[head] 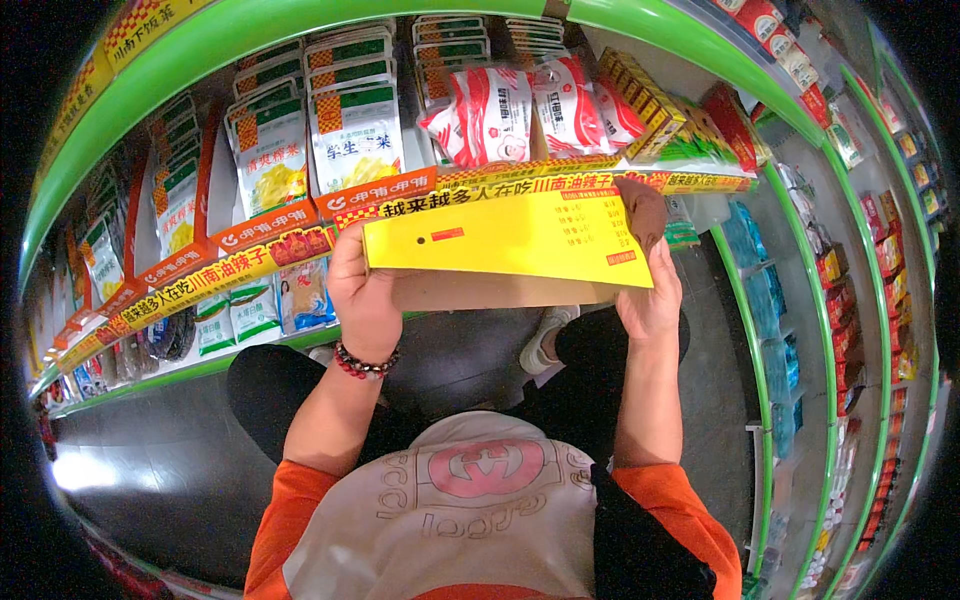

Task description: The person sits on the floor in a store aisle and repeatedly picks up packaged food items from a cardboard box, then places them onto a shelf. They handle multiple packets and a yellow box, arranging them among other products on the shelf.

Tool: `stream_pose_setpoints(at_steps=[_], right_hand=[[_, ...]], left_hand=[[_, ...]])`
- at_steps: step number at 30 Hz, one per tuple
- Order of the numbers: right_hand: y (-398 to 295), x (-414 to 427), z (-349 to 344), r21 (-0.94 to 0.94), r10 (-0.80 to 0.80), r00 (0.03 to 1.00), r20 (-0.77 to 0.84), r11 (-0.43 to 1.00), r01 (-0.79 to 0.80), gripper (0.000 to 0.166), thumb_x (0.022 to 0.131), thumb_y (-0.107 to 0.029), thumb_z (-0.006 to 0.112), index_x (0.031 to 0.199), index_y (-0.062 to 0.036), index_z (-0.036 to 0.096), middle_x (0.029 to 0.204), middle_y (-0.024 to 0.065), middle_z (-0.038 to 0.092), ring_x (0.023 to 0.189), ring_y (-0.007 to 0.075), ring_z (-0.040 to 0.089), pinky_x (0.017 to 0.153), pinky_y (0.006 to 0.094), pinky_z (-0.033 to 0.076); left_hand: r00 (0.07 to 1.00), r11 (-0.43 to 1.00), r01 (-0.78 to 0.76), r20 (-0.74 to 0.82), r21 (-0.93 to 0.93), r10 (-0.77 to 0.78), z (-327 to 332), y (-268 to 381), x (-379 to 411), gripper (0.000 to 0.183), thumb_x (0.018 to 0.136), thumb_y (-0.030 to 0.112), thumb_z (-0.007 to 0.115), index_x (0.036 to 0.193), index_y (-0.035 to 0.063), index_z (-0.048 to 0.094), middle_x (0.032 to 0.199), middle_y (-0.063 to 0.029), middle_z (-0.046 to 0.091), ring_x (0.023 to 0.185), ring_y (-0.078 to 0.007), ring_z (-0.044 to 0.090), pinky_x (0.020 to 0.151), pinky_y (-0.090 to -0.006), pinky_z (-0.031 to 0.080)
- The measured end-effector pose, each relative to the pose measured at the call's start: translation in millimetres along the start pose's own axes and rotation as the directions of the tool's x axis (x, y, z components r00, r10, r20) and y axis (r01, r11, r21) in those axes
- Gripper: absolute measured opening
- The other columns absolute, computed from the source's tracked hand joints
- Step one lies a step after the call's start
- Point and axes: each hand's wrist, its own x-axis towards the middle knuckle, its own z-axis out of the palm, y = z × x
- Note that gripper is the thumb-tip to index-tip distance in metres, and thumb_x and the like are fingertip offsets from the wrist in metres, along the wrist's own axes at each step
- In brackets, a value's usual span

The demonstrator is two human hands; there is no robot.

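Observation:
My left hand (366, 296) grips the left end of a yellow cardboard box (495, 244), with a beaded bracelet (366, 364) on that wrist. At its right end, my right hand (654, 296) holds the same box. The yellow face bears printed writing, and a plain brown side (502, 292) shows below it. A dark brown piece (639, 206), too unclear to name, is at the box's upper right by my right fingers. The box is raised in front of the shelf edge strip (480, 180). Its inside is hidden from me.
Foil food pouches (356, 127) stand in rows on the green-edged shelf, beside red-and-white bags (491, 112) and small yellow cartons (652, 105). White pouches (251, 307) lie on the lower shelf. More shelving (832, 300) runs along the right. My bent legs (281, 397) are over dark floor tiles (465, 360).

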Motion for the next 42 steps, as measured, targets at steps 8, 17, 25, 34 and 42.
stream_pose_setpoints(at_steps=[8,17,25,34,42], right_hand=[[30,-6,-1,-0.039,0.202,0.979,-0.021,0.979,-0.202,0.038,0.085,-0.017,0.06,0.119,-0.0016,0.051,0.11,0.0079,0.059,0.099,0.0206,0.058,0.087,0.0335,0.045],[38,-17,51,-0.049,0.135,0.97,0.203,0.991,-0.128,0.08,0.068,-0.031,0.077,0.13,-0.0001,0.037,0.118,0.01,0.052,0.102,0.0207,0.052,0.082,0.0318,0.043],[33,-30,51,-0.169,0.056,0.989,0.139,0.985,-0.032,0.08,0.072,-0.045,0.075,0.125,0.0034,0.038,0.091,0.005,0.057,0.071,0.011,0.056,0.056,0.0223,0.043],[30,-29,55,-0.116,-0.04,0.997,-0.068,0.993,0.032,0.08,0.08,-0.059,0.051,0.133,-0.0018,0.035,0.128,0.018,0.047,0.12,0.0293,0.044,0.102,0.0431,0.035],[20,-42,64,-0.064,0.071,0.994,-0.08,0.995,-0.077,0.078,0.085,-0.056,0.047,0.137,-0.0004,0.031,0.137,0.018,0.039,0.126,0.0294,0.038,0.104,0.0433,0.031]], left_hand=[[0.966,0.852,0.139,-0.119,-0.504,-0.228,2,12,26,0.03,0.091,0.014,0.052,0.117,-0.0002,0.05,0.115,-0.0103,0.057,0.106,-0.0221,0.056,0.092,-0.0356,0.044],[0.745,0.543,0.608,0.179,-0.579,-0.643,26,-3,-8,0.044,0.088,0.016,0.048,0.13,0.0039,0.04,0.125,-0.0104,0.052,0.114,-0.025,0.051,0.097,-0.0404,0.041],[0.863,0.793,0.502,0.139,-0.345,-0.486,18,5,-9,0.047,0.084,0.0,0.038,0.132,0.0004,0.036,0.126,-0.0124,0.051,0.116,-0.021,0.051,0.094,-0.0358,0.043],[0.988,0.995,-0.084,0.135,0.058,0.076,40,12,-16,0.055,0.087,0.024,0.055,0.134,0.0032,0.035,0.137,-0.0176,0.036,0.131,-0.0294,0.032,0.105,-0.0432,0.028],[0.586,0.308,-0.804,0.765,0.509,0.266,43,35,-20,0.027,0.072,0.04,0.07,0.08,0.0141,0.066,0.098,-0.0021,0.064,0.114,-0.0286,0.052,0.105,-0.0589,0.02]])
